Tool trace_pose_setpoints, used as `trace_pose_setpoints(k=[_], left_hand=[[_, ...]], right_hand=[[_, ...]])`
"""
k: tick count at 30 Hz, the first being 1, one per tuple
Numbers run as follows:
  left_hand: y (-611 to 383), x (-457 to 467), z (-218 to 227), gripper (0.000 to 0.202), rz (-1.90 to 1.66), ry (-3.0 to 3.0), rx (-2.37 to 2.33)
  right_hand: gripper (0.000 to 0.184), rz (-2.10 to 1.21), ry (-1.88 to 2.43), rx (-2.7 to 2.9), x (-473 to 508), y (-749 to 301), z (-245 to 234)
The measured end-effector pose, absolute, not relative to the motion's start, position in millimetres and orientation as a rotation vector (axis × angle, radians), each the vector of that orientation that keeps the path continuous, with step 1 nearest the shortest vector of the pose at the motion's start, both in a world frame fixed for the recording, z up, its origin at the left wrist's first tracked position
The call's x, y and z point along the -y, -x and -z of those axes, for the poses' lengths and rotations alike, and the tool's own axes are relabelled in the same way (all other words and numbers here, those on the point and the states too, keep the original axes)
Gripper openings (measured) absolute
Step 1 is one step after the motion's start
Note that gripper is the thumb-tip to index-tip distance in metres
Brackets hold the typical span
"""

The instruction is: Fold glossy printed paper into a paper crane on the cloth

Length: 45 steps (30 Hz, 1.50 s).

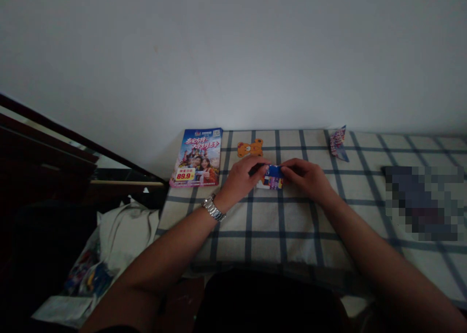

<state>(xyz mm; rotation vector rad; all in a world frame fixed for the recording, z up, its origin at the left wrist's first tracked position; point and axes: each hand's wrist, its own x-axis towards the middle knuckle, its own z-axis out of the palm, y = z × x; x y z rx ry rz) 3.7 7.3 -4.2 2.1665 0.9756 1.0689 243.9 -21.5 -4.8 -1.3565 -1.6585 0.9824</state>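
Between my two hands is a small folded piece of colourful printed paper [274, 178], blue along its top and purple and white below, held just over the checked cloth. My left hand [245, 176], with a metal watch [213, 208] on its wrist, pinches the paper's upper left corner. At the upper right corner, the thumb and fingers of my right hand [304, 178] pinch it too. Just beyond my left hand lies an orange cartoon bear picture [250, 148]. A stack of printed flyers [199, 157] lies to the left, with "89.9" on the top one.
A folded printed paper piece [338, 144] stands near the wall at the back right. Further right lies a dark pixelated object [419, 201]. The checked cloth [233, 233] covers the table up to the wall [233, 55]. Bags [127, 231] sit low at the left beside dark wooden furniture [44, 153].
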Motion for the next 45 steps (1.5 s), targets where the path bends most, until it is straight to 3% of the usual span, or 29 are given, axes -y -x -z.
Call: trace_pose_setpoints(k=[19, 45], left_hand=[[-6.5, -6.8, 3.3, 0.009, -1.054, -2.047, -0.973], [-6.7, -5.7, 0.9, 0.009, -1.081, -2.036, -0.971]], right_hand=[[0.024, -0.822, 1.317, 1.763, 22.9, -242.1, 0.3], [0.029, -0.898, 1.321, 1.595, 21.9, -241.3, 6.1]])
